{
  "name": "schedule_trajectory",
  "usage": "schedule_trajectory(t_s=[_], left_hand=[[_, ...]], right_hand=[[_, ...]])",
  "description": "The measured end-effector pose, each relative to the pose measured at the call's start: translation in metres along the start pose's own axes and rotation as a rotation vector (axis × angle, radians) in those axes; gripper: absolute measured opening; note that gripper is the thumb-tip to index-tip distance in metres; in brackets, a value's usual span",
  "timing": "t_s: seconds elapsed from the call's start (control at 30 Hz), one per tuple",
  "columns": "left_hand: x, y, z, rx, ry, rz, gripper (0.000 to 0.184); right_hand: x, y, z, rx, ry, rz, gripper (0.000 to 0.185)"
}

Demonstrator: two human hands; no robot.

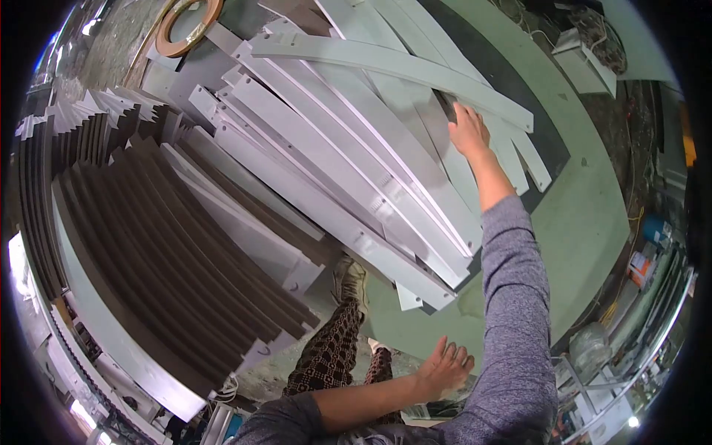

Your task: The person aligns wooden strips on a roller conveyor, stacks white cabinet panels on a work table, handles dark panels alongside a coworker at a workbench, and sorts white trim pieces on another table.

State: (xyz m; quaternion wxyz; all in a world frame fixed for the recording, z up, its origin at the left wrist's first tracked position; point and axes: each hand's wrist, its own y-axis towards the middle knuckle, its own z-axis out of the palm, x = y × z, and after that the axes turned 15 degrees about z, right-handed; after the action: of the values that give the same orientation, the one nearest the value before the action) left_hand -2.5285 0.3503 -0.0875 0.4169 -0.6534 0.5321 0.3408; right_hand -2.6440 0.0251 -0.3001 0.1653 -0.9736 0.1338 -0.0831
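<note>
My right hand (469, 132) reaches out over a spread of white flat strips. Its fingers are bent at the near edge of a long white strip (393, 65) that lies crosswise on top of the others; the fingertips are partly hidden. Beneath, several white strips (319, 133) with small holes near their ends overlap in a loose fan. My left hand (445, 368) hangs low in front of my body, holding nothing, with its fingers apart and slightly bent.
To the left stands a large stack of dark-edged strips (163, 259), with more stacked strips behind. A green tabletop (586, 215) carries the white strips. A roll of brown edging (189, 30) lies at the far left. A white box (582, 63) is at the far right.
</note>
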Motion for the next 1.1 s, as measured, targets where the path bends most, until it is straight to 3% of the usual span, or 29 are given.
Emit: schedule_trajectory(t_s=[0.07,0.23,0.33,0.5,0.67,0.8,1.0,1.1], left_hand=[[0.007,-0.013,-0.002,-0.294,0.152,0.064,0.041],[0.032,-0.03,-0.029,-0.107,-0.018,0.009,0.056],[0.041,-0.035,-0.046,0.032,-0.084,-0.022,0.066],[0.036,-0.026,-0.024,-0.171,-0.087,-0.088,0.055],[0.026,-0.027,-0.028,-0.206,0.0,-0.129,0.049],[0.013,-0.017,-0.01,-0.252,0.052,-0.186,0.049],[-0.008,0.0,0.015,-0.264,0.162,-0.244,0.052],[-0.015,0.009,0.028,-0.534,0.039,-0.263,0.06]], right_hand=[[0.032,0.026,0.001,-0.025,-0.079,-0.004,0.058],[0.078,0.076,0.0,0.052,-0.303,0.056,0.084],[0.09,0.088,0.003,0.121,-0.298,0.083,0.087],[0.085,0.075,-0.001,0.122,-0.384,0.002,0.064],[0.046,0.009,-0.008,-0.145,-0.211,-0.222,0.065],[-0.008,-0.068,-0.012,-0.216,-0.075,-0.202,0.067],[-0.115,-0.209,-0.01,-0.085,0.009,-0.107,0.07],[-0.164,-0.285,-0.012,0.012,0.08,0.07,0.066]])
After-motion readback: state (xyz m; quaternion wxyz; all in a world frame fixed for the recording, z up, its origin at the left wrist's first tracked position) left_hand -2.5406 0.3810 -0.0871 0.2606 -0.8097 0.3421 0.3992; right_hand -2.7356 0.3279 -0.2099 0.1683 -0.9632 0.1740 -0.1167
